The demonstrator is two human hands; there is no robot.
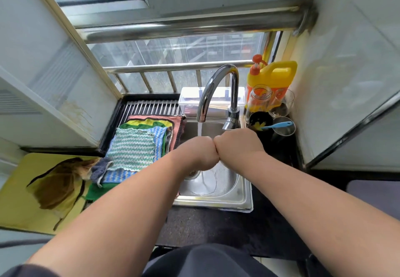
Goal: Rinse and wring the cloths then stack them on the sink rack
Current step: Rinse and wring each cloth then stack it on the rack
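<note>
While the faucet (pixel 218 90) runs a thin stream into the sink (pixel 216 194), you hold your left hand (pixel 200 154) and right hand (pixel 238 144) knuckle to knuckle over the basin, both curled into fists and pressed against each other. That posture reads as a wringing twist, kept above the bowl so the squeezed water falls straight to the drain, but whatever you are gripping is hidden beneath your hands (I cannot see any cloth between them, so I cannot tell whether one is there).

The finished cloths sit just to your left: a stack (pixel 138 147) lying flat on the sink rack (pixel 151 108), with a green-and-white striped cloth (pixel 132 150) on top and blue, green, yellow and pink ones layered beneath it. A grey cloth (pixel 100 169) lies bunched at the near corner of the pile, touching it. Stacking them on the slatted rack makes sense, since drips run through the bars.

The yellow detergent jug (pixel 275 75), glass jar (pixel 259 97) and cups crowd the right corner behind your right wrist, so keep your elbow clear when you swing left to lay down the next piece. Judging by the pile, you are well along.
</note>
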